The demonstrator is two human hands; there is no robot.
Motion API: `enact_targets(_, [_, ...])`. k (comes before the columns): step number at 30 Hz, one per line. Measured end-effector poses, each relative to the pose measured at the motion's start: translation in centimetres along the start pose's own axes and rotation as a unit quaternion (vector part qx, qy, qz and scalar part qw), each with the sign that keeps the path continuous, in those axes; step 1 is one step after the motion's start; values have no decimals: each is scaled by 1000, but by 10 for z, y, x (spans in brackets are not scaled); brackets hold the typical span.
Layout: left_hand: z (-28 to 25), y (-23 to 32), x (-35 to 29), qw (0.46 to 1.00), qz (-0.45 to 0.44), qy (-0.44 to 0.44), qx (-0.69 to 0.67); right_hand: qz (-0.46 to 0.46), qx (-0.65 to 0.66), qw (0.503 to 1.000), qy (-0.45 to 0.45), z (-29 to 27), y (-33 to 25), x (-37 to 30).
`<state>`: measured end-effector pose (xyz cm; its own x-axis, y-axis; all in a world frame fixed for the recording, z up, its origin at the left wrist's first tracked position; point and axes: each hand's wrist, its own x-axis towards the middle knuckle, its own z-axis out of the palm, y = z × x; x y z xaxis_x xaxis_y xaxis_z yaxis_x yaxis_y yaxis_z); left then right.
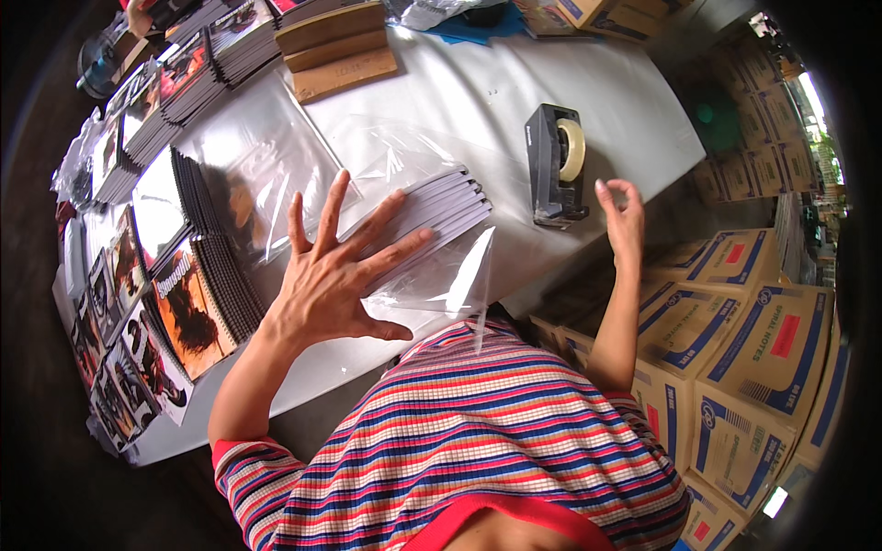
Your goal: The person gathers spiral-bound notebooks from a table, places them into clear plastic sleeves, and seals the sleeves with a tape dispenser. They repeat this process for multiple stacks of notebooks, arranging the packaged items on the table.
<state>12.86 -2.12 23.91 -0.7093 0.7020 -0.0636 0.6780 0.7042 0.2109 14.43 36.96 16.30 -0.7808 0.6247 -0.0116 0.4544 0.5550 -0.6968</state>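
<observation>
Left hand (322,275) spread over a white-edged stack (446,216) amid clear plastic (464,275) near the worktop's (634,101) front, a person (459,413) holds the right hand (626,216) curled, any pinch unclear, right of a tape dispenser (544,165); a brown stand (340,55) sits far.

The rectangular stack of paper booklets (446,216) showed white edges with dark lines between them; the thin, glossy plastic film (469,275) was colourless and clear. The boxy plastic tape dispenser (542,179) was black, its ring-shaped tape roll (571,151) pale yellow. The ribbed knit shirt (478,413) bore red, blue, white and orange stripes below a plain red collar (491,503). The box-shaped cardboard cartons (740,375) were brown with blue bands and red labels.
</observation>
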Motion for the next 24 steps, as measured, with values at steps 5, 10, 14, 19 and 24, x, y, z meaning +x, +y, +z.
enact_targets(5, [-4, 2, 2, 1000, -11, 9, -14, 138, 169, 953, -211, 25, 28, 1])
enact_targets(10, [-2, -1, 3, 1000, -1, 12, 14, 203, 459, 846, -182, 21, 38, -6])
enact_targets(14, [3, -2, -1, 1000, -3, 16, 10, 184, 468, 840, -201, 18, 52, -36])
enact_targets(19, [3, -1, 0, 1000, 10, 16, 18, 19, 124, 992, -12, 32, 73, -44])
enact_targets(24, [6, -5, -3, 1000, 16, 22, 14, -104, 219, 964, -108, -3, -54, -55])
